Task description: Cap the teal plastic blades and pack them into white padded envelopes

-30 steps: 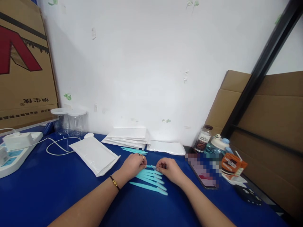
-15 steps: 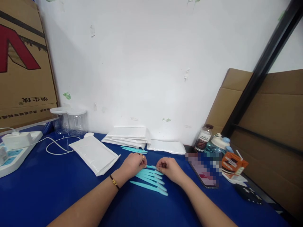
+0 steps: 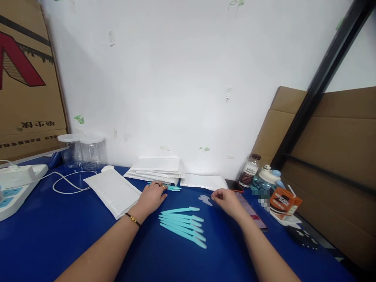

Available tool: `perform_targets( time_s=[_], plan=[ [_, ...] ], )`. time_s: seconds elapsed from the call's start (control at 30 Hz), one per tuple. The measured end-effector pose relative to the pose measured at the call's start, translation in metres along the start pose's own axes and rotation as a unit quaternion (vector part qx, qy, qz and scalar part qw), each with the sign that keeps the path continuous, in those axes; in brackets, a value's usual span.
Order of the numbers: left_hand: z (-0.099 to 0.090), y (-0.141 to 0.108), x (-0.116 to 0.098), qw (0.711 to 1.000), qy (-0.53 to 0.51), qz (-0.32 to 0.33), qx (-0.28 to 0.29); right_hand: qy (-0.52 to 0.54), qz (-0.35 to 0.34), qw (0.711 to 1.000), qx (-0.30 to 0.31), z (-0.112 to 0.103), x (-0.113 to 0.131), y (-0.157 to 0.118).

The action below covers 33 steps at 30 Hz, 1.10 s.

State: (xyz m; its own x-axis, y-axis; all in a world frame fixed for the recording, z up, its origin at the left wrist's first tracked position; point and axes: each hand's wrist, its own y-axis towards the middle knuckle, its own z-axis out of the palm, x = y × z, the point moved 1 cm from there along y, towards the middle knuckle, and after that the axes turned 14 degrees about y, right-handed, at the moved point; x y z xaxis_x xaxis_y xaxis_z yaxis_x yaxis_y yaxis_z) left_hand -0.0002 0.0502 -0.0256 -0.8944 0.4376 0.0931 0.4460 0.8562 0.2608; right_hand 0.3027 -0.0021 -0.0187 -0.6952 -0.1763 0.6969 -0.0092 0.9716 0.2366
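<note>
Several turquoise eyebrow razors (image 3: 179, 224) with pale blade ends lie fanned out on the blue tabletop between my forearms. Behind them, a second small bunch of turquoise razors (image 3: 175, 188) sits by the white envelopes. My left hand (image 3: 152, 197) reaches over that bunch, fingers stretched forward and fingertips touching it. To the right, several small clear blade caps (image 3: 205, 200) lie in a loose group. My right hand (image 3: 226, 200) is beside these caps with thumb and forefinger pinched together; whatever is between the fingertips cannot be made out.
A stack of white padded envelopes (image 3: 155, 169) rests against the wall, with another envelope (image 3: 113, 192) at left. Two clear jars (image 3: 92, 152) and a power strip (image 3: 22, 190) stand further left. A phone (image 3: 255, 216), bottle (image 3: 249, 171) and orange drink carton (image 3: 284, 203) occupy the right.
My left hand has moved back and left from the fanned razors to the rear bunch. My right hand has shifted right to the clear caps, and the rearmost fanned razor now lies free.
</note>
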Motion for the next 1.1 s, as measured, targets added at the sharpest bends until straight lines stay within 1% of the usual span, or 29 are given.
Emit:
perform_targets(
  time_s=[0.1,0.23,0.37,0.53,0.67,0.83,0.93,1.0,1.1],
  plan=[
    [0.0,-0.001,-0.001,1.0,0.007,0.008,0.001,-0.009,-0.007,1.0,0.023,0.009,0.002,-0.003],
    [-0.002,-0.002,-0.001,1.0,0.007,0.01,-0.001,-0.025,-0.009,0.999,0.033,0.017,0.005,-0.005],
    [-0.001,-0.002,0.0,1.0,0.008,0.017,-0.003,-0.039,-0.038,0.997,0.058,0.016,0.009,-0.007],
    [-0.001,-0.003,0.0,1.0,-0.002,0.029,-0.007,-0.033,-0.078,0.994,0.072,0.018,0.012,-0.008],
    [-0.002,-0.003,-0.001,0.999,0.001,0.04,0.007,-0.02,-0.086,0.993,0.082,0.02,0.011,-0.009],
    [-0.003,-0.005,-0.002,1.0,0.019,0.021,0.002,-0.018,-0.088,0.992,0.087,0.019,0.011,-0.008],
    [-0.003,-0.004,-0.001,1.0,0.011,0.014,-0.004,-0.018,-0.089,0.992,0.088,0.019,0.011,-0.009],
    [-0.004,-0.002,-0.002,1.0,-0.007,0.026,-0.001,-0.01,-0.087,0.992,0.09,0.02,0.011,-0.009],
    [-0.005,-0.001,-0.006,0.997,-0.05,0.065,0.014,0.015,-0.075,0.992,0.098,0.025,0.009,-0.008]
  ],
)
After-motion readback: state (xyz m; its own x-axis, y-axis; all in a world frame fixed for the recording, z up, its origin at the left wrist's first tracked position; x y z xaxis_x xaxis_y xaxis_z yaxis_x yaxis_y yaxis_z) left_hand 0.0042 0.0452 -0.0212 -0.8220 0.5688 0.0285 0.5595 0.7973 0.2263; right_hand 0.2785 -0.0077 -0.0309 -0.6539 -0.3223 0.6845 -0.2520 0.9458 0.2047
